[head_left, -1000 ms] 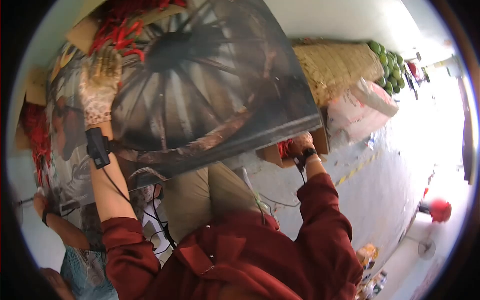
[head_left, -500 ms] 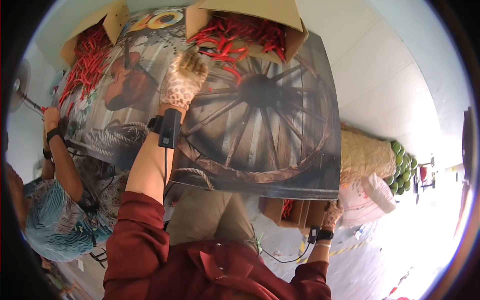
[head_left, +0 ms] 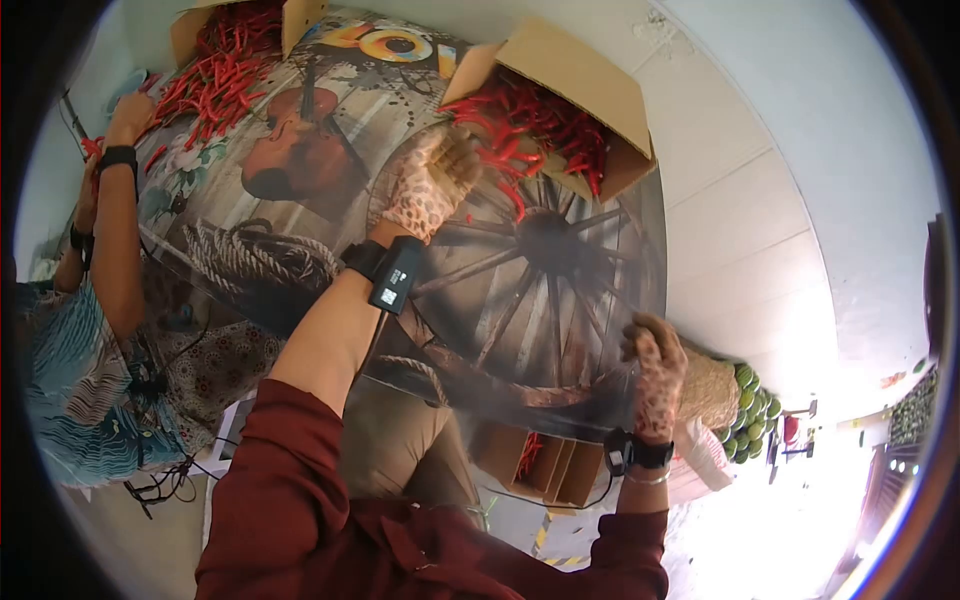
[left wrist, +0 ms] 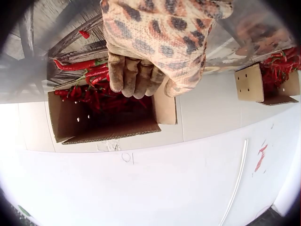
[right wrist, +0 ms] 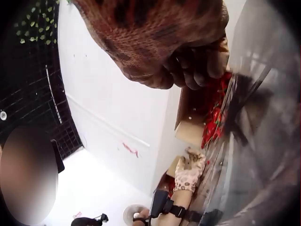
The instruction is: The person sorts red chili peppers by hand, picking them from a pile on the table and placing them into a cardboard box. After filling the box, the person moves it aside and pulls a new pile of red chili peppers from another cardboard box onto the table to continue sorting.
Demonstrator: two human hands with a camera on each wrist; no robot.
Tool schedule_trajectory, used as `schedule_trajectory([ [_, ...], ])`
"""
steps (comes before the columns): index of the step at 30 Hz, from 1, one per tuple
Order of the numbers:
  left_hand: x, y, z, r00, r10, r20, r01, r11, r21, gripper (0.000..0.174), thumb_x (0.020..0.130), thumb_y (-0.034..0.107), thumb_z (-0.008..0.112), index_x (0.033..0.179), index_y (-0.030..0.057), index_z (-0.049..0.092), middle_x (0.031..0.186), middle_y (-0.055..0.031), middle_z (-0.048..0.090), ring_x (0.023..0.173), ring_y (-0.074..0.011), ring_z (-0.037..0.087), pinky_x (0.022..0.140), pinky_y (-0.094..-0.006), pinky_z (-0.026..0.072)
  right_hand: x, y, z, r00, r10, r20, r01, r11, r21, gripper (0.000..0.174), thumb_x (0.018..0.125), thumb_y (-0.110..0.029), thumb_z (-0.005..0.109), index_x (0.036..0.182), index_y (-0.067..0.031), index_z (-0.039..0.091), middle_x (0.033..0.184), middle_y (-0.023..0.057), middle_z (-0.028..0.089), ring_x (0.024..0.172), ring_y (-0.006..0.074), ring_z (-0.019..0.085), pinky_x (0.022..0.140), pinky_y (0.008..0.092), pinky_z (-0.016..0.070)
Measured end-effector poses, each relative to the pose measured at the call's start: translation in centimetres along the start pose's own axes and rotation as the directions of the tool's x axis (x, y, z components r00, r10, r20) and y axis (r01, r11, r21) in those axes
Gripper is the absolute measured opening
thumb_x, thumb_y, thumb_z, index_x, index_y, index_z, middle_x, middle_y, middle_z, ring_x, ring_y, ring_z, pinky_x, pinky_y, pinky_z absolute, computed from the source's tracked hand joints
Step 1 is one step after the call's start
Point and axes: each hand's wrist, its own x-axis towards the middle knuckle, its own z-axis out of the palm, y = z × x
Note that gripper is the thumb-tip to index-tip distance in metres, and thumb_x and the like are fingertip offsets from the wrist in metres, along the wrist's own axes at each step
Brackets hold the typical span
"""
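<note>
Both hands wear leopard-spotted gloves with brown-stained fingers. The left hand (head_left: 430,185) is palm up over the table, fingers loosely bent with nothing visible in them, just left of loose red chillies (head_left: 510,155) at a tipped cardboard box (head_left: 575,75). In the left wrist view, its fingers (left wrist: 136,77) hang in front of that box (left wrist: 110,136). The right hand (head_left: 658,375) is raised at the table's right edge, above the floor box; its fingers bend loosely, and no object shows in them. The right wrist view has this hand (right wrist: 164,42) large at the top.
Another chilli box (head_left: 300,22) with a spilled heap (head_left: 215,90) lies at the left, by another person's hand (head_left: 130,115). A floor box (head_left: 575,475) stands below the printed table (head_left: 480,300). Beyond the right edge are a woven sack (head_left: 710,385) and green fruit (head_left: 750,415).
The right hand has risen from the box below the table to above the table's edge. The head view has swung left; the left hand stays near the loose chillies.
</note>
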Motion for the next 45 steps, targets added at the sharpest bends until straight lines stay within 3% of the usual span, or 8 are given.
schedule_trajectory([
  [3,-0.2,-0.2,0.2,0.999,0.042,-0.017,-0.041,0.999,0.025,0.029,0.089,0.027,0.056,0.101,0.0015,0.061,0.088,-0.0076,0.060,0.081,-0.0198,0.058,0.077,-0.0356,0.0500,4.8,-1.1,3.6,0.923,-0.275,0.269,0.321,0.936,-0.143,0.033,0.088,-0.027,0.058,0.110,-0.0022,0.060,0.102,0.0116,0.062,0.091,0.0186,0.061,0.077,0.0285,0.0499],
  [7,0.3,-0.5,-0.2,0.999,0.048,-0.015,-0.048,0.998,-0.029,0.029,0.088,0.027,0.056,0.102,0.0017,0.060,0.090,-0.0084,0.061,0.082,-0.0212,0.058,0.077,-0.0365,0.0501,11.0,-3.4,8.7,0.852,-0.299,0.430,0.393,0.908,-0.145,0.042,0.087,-0.031,0.058,0.117,-0.0029,0.055,0.113,0.0152,0.058,0.105,0.0260,0.056,0.089,0.0352,0.0455],
  [12,0.2,-0.4,-0.3,0.999,0.037,-0.007,-0.037,0.999,-0.015,0.027,0.089,0.030,0.056,0.100,0.0049,0.060,0.087,-0.0062,0.061,0.078,-0.0211,0.060,0.074,-0.0352,0.0516,21.6,-3.2,15.6,0.616,-0.443,0.651,0.758,0.557,-0.339,0.053,0.087,-0.039,0.054,0.127,-0.0059,0.047,0.129,0.0181,0.048,0.124,0.0336,0.040,0.103,0.0426,0.0316],
  [16,-0.1,-0.3,0.1,0.999,0.042,-0.031,-0.043,0.998,-0.048,0.026,0.089,0.026,0.056,0.099,0.0019,0.060,0.084,-0.0090,0.063,0.071,-0.0208,0.061,0.067,-0.0340,0.0519,27.7,-4.2,21.4,0.648,-0.379,0.661,0.759,0.395,-0.518,0.061,0.085,-0.043,0.055,0.131,-0.0050,0.043,0.135,0.0207,0.042,0.127,0.0338,0.037,0.105,0.0410,0.0300],
  [18,0.2,-0.5,-0.2,0.998,0.050,-0.026,-0.052,0.997,-0.053,0.027,0.089,0.026,0.057,0.100,0.0017,0.060,0.084,-0.0090,0.063,0.071,-0.0209,0.061,0.067,-0.0341,0.0520,29.9,-4.9,23.8,0.767,-0.296,0.570,0.642,0.369,-0.672,0.070,0.082,-0.049,0.058,0.134,-0.0047,0.040,0.136,0.0202,0.041,0.128,0.0337,0.037,0.106,0.0408,0.0291],
  [21,0.6,-0.7,-0.6,0.998,0.042,-0.046,-0.044,0.998,-0.047,0.029,0.091,0.026,0.053,0.102,0.0000,0.058,0.084,-0.0101,0.063,0.073,-0.0220,0.062,0.068,-0.0363,0.0534,32.1,-4.7,26.1,0.858,-0.240,0.454,0.511,0.488,-0.708,0.078,0.079,-0.053,0.059,0.135,-0.0026,0.038,0.137,0.0205,0.039,0.129,0.0343,0.036,0.107,0.0417,0.0290],
  [31,0.9,-0.8,-0.6,1.000,0.026,-0.016,-0.027,0.998,-0.064,0.028,0.091,0.024,0.052,0.103,-0.0001,0.058,0.085,-0.0096,0.063,0.074,-0.0216,0.061,0.070,-0.0357,0.0530,31.0,-4.4,25.0,0.834,-0.022,0.552,0.500,0.456,-0.736,0.074,0.080,-0.060,0.052,0.133,-0.0092,0.045,0.145,0.0153,0.029,0.134,0.0359,0.026,0.110,0.0414,0.0230],
  [45,0.4,-0.4,0.0,0.999,0.029,-0.032,-0.031,0.996,-0.081,0.028,0.090,0.025,0.055,0.103,0.0012,0.058,0.085,-0.0094,0.060,0.074,-0.0209,0.059,0.069,-0.0340,0.0520,21.1,-0.9,17.8,0.700,-0.357,0.619,0.713,0.407,-0.571,0.058,0.079,-0.044,0.061,0.126,-0.0110,0.052,0.132,0.0168,0.043,0.123,0.0357,0.039,0.102,0.0448,0.0338],
])
